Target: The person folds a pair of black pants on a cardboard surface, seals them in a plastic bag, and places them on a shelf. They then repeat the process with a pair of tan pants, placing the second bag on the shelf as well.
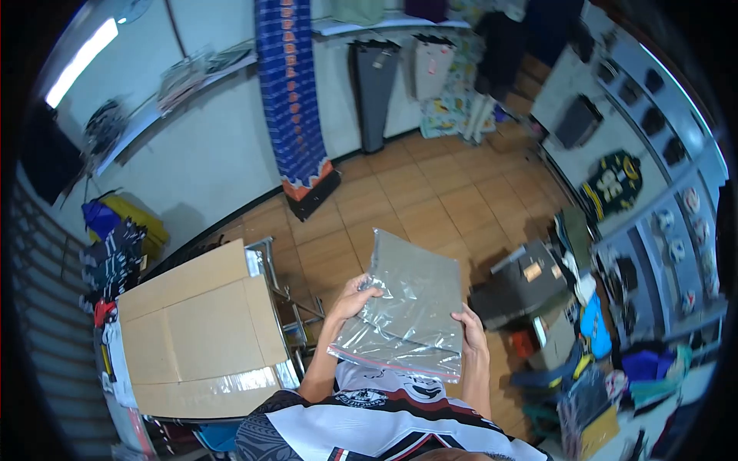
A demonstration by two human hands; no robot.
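A clear plastic bag [411, 303] with a flat grey-brown item inside is held up in front of the body, a reddish strip along its lower edge. My left hand [355, 298] grips its left side, the thumb lying over the front. On the right side, my right hand [470, 326] is closed on the bag's edge, with most fingers hidden behind it. Both hands hold the bag above the tiled floor, close to the printed shirt [369, 398] on the body.
A cardboard-topped table [204, 330] stands at the left. To the right are a dark box [523, 280] and piled clothes [592, 330]. A blue banner [292, 92], hanging trousers [374, 92] and shelves with caps [676, 250] line the walls.
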